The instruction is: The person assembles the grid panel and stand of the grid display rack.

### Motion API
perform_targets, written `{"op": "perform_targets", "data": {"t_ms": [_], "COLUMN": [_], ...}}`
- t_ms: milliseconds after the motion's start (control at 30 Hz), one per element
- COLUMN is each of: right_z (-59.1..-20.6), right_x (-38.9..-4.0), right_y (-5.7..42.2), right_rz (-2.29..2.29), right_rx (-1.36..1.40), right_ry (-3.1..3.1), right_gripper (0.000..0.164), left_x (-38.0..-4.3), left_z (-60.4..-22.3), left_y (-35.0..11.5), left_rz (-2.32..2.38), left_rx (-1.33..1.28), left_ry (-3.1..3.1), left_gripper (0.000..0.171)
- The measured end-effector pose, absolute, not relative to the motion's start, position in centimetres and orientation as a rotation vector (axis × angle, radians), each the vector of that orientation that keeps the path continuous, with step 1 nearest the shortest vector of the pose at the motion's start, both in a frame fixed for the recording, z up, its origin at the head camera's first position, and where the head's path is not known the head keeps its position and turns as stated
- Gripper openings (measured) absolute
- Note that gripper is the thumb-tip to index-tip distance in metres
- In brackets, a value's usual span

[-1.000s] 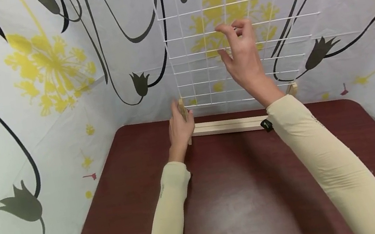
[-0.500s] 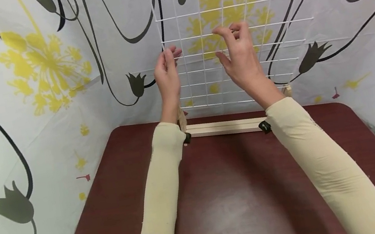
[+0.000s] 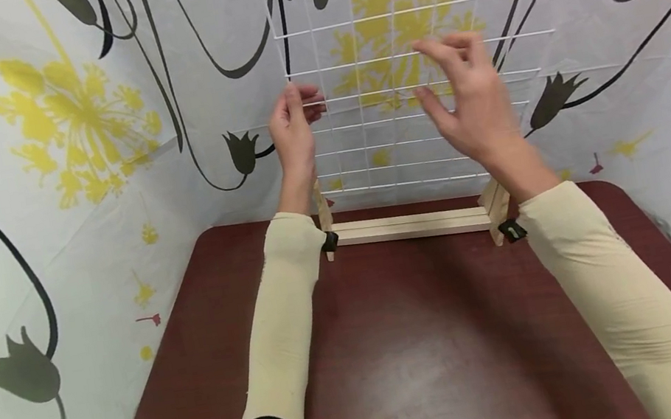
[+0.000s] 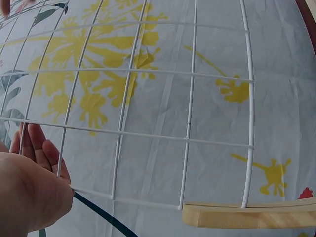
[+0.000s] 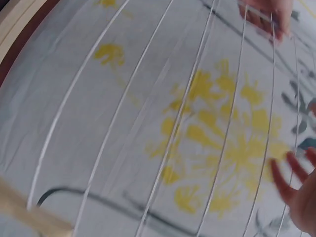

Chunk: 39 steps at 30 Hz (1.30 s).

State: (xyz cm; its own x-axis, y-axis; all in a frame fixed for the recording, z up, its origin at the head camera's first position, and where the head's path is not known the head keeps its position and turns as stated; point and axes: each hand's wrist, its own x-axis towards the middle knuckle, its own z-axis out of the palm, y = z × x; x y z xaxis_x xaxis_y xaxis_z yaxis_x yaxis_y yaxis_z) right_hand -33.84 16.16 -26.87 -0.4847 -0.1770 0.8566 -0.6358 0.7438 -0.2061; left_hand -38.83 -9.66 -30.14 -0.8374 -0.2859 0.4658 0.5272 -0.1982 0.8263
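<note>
A white wire grid panel (image 3: 363,62) stands upright in a wooden stand. The stand's crossbar (image 3: 412,226) joins a left foot (image 3: 325,219) and a right foot (image 3: 495,207). My left hand (image 3: 292,131) is at the panel's left edge, thumb up. In the left wrist view, the left hand's loosely bent fingers (image 4: 34,140) lie behind the wires; a firm grip does not show. My right hand (image 3: 478,98) hovers before the panel's right part, thumb and fingers spread apart and holding nothing. The right wrist view, blurred, shows those spread fingers (image 5: 284,185) near the wires.
The dark red-brown table (image 3: 420,344) carries the stand near its far edge. Behind and to the left hangs a pale sheet (image 3: 93,132) with flower prints. Small black cameras (image 3: 512,231) sit at both wrists.
My left hand has risen from the stand's left foot to the panel's left edge. More recently, my right hand has moved right, uncovering the right foot.
</note>
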Motion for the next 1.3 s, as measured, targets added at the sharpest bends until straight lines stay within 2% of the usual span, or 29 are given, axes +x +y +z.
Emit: {"op": "perform_targets", "data": {"t_ms": [167, 300, 400, 533, 767, 1300], "right_z": [-27.2, -26.5, -26.2, -27.5, -30.2, -30.7], "right_x": [-34.1, -34.2, -34.3, -35.0, -36.1, -36.6], "right_y": [19.1, 21.2, 22.5, 23.9, 25.4, 26.2], "right_rz": [0.858, 1.321, 1.821, 2.243, 2.310, 2.125], "right_rx": [0.236, -0.026, -0.092, -0.019, 0.145, 0.188], "right_ry": [-1.715, -1.641, -1.614, -1.480, -1.418, -1.499], "right_gripper": [0.039, 0.032, 0.029, 0.040, 0.044, 0.044], "left_x": [-39.0, -39.1, -39.1, -39.1, -39.0, -39.6], "left_z": [-30.1, -30.1, -30.1, -30.2, -30.6, -30.6], "left_y": [-9.9, -10.1, -10.2, -10.3, -10.5, -9.8], "left_rz": [-2.086, -2.110, -2.122, -2.121, -2.147, -2.168], "left_rx": [-0.237, -0.222, -0.237, -0.266, -0.298, -0.333], "left_ry": [-1.527, -1.496, -1.492, -1.526, -1.538, -1.493], "left_gripper": [0.037, 0.038, 0.039, 0.039, 0.037, 0.036]}}
